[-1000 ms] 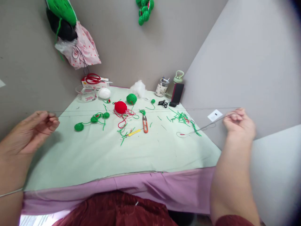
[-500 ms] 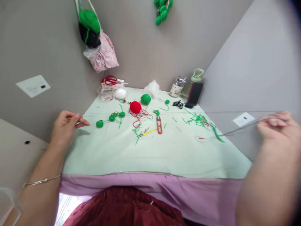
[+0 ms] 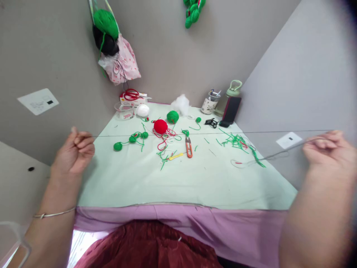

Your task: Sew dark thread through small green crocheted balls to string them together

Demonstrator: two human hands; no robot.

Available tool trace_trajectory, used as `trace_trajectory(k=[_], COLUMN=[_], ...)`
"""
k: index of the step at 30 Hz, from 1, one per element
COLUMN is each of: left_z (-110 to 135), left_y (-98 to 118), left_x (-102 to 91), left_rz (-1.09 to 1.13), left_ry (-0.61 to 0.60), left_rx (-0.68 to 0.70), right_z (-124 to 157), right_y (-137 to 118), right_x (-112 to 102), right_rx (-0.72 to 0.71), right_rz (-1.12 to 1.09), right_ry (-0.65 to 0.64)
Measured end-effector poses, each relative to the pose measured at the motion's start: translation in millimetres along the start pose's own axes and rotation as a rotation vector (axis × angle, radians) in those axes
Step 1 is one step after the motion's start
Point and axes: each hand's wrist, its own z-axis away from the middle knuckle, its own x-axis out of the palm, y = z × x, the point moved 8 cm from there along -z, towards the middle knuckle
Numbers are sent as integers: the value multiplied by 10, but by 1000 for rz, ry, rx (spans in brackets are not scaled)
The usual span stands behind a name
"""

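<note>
A thin dark thread runs nearly level across the table, stretched between my two hands. My left hand is closed on one end, off the table's left side. At the far right, my right hand pinches the other end, fingers curled. More thread hangs from the right hand in a loose bundle that slopes down to the table. Under the taut thread lie a red yarn ball, small green crocheted pieces, orange thread snips and a crochet hook with a yellow handle.
Green yarn scraps lie at the right. Along the back stand a clear plastic cup, red scissors, white stuffing, a pen cup, a phone and a green bottle. Grey panels enclose the table.
My left hand has turned over and moved slightly left, its fingers now curled in around the thread. The thread shows as one tight line. My right hand has barely moved.
</note>
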Motion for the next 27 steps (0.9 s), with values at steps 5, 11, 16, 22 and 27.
trace_trajectory(k=[5, 11, 16, 22, 27], left_z=[93, 355, 854, 1104, 969], left_y=[170, -40, -654, -833, -880], left_x=[330, 806, 1606, 2276, 2242], left_rz=[367, -242, -1101, -1307, -1286], left_ry=[-237, -422, -765, -811, -740], left_rx=[26, 31, 192, 817, 825], right_z=[67, 477, 1388, 2762, 2786], right_y=[-57, -83, 929, 2150, 2254], right_x=[86, 370, 631, 504, 476], right_rx=[-237, -908, -302, 476, 338], right_rz=[894, 1739, 1086, 992, 1022], right_ry=[-153, -136, -779, -1337, -1260])
